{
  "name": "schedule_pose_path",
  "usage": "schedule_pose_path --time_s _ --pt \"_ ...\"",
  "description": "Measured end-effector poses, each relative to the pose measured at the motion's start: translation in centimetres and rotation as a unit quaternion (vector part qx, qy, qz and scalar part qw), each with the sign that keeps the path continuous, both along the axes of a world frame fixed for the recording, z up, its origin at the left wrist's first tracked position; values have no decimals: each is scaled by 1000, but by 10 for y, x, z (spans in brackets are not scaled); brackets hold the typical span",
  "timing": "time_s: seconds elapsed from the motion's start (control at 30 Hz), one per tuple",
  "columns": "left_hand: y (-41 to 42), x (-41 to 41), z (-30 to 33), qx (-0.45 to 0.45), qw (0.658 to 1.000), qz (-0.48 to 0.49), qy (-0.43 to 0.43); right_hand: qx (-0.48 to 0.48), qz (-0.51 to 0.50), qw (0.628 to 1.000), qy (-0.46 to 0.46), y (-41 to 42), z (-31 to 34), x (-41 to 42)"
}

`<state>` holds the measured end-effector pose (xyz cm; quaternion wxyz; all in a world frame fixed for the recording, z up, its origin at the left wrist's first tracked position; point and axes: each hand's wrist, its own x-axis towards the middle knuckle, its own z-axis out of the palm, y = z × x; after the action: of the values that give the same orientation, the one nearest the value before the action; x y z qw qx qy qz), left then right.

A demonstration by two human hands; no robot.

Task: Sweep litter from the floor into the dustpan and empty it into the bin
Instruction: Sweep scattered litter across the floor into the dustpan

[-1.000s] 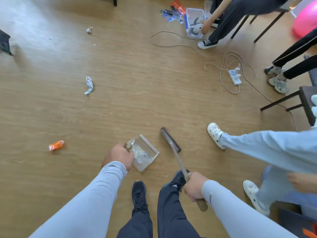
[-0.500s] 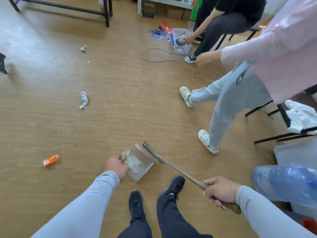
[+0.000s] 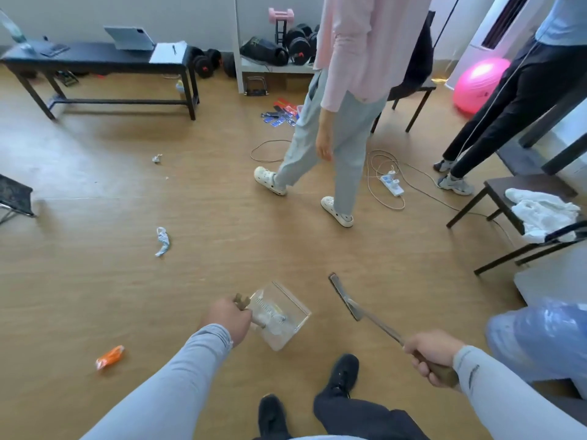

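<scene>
Fingers curled tight on both tools, bare floor [image 3: 95,296] wide open to the left.
The left hand [image 3: 229,319] grips the clear dustpan [image 3: 282,315] by its handle; the right hand [image 3: 430,355] grips the brush [image 3: 344,296], well apart; orange wrapper [image 3: 109,357] near; a person in pink [image 3: 346,100] ahead.

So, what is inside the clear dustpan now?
Through the clear wall of the dustpan, which the left hand holds, some pale crumpled litter with a bit of yellow shows. The glare and blur hide what exactly it is, and how many pieces.
</scene>
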<state>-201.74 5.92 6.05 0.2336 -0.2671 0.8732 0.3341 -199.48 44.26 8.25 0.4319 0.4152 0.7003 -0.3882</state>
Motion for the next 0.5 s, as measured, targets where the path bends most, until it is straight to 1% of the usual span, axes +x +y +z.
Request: schedule_pose_path --time_s 0.1,0.3,0.4,0.5 --pt "10 -10 11 13 1000 1 11 -4 -41 999 -2 12 -7 -4" --pt "38 -51 21 -17 999 -19 24 -26 -128 991 9 39 -19 -23" --pt "56 -78 22 -31 999 -27 28 -49 -180 982 17 60 -26 -38" --pt "76 -108 24 -52 998 -33 30 -81 -246 965 22 87 -32 -62"
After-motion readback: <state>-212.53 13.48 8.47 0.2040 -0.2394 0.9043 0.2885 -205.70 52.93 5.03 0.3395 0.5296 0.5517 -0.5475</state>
